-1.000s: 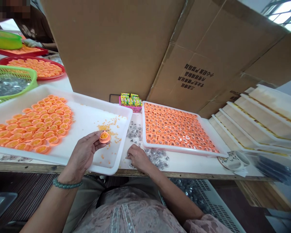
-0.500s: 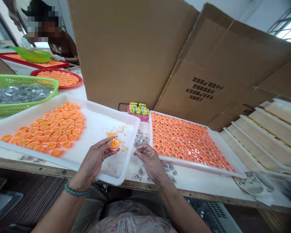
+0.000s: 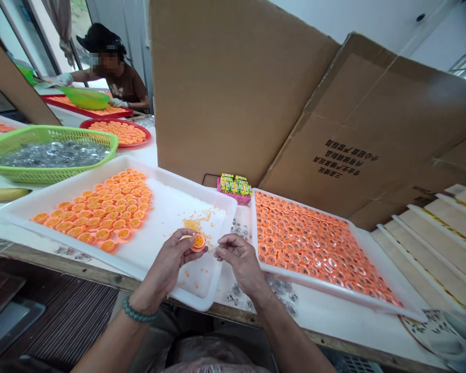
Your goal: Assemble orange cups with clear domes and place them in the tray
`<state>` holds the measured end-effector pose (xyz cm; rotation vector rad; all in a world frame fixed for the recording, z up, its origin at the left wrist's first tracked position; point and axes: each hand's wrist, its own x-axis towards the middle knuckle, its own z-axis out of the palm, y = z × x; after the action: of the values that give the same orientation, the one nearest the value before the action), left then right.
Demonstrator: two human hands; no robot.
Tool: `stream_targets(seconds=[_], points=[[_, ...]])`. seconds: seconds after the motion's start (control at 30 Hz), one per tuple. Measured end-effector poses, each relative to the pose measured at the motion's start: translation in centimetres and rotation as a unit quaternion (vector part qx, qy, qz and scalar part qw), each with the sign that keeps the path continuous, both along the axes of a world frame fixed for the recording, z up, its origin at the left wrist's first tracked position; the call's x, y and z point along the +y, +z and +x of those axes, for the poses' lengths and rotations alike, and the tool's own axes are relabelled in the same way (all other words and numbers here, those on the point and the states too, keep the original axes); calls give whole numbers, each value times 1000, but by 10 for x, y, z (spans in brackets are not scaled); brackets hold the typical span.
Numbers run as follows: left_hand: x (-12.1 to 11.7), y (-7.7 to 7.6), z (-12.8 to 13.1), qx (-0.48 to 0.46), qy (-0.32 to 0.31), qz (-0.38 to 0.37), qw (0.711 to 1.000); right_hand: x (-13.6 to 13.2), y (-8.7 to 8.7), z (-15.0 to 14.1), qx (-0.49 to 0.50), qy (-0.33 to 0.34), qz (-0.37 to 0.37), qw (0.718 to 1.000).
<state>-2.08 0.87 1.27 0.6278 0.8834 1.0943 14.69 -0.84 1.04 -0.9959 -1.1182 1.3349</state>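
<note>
My left hand (image 3: pixel 173 259) pinches a small orange cup (image 3: pixel 198 242) with yellow bits inside, above the right end of a white tray (image 3: pixel 166 207). Orange cups (image 3: pixel 101 212) with yellow filling crowd that tray's left half, and loose yellow bits (image 3: pixel 194 223) lie scattered on its floor. Close to the held cup, my right hand (image 3: pixel 243 264) has thumb and forefinger closed on a small clear piece (image 3: pixel 218 253), mostly hidden by the fingertips. Clear pieces with dark marks (image 3: pixel 283 296) lie on the table beneath and beside this hand.
To the right, another white tray (image 3: pixel 318 286) holds rows of orange cups with shiny tops. Cardboard (image 3: pixel 233 93) stands behind, near a pink basket (image 3: pixel 238 199) of yellow-green packets. A green basket (image 3: pixel 54 173) and a co-worker (image 3: pixel 126 85) are at left; stacked trays (image 3: pixel 423 248) at right.
My right hand has risen from the tabletop with a small piece in its fingertips and come near the cup. The left hand keeps hold of the cup. The view has swung left.
</note>
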Motion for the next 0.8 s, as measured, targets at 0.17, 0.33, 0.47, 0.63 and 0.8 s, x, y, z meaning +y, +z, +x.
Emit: stream_targets(seconds=[0.17, 0.33, 0.47, 0.63, 0.8], points=[[2, -4, -1, -6, -11, 9, 1000, 10, 7, -11, -57, -13, -40, 997], [2, -6, -1, -12, -6, 14, 1000, 20, 13, -19, -93, -9, -45, 995], [2, -6, 0, 11, -15, 25, 1000, 29, 14, -19, -139, 16, -21, 990], [2, -6, 1, 31, -24, 36, 999, 38, 11, -15, -207, 44, 8, 977], [1, -5, 2, 45, -27, 48, 997, 40, 7, -14, -246, 50, 40, 967]])
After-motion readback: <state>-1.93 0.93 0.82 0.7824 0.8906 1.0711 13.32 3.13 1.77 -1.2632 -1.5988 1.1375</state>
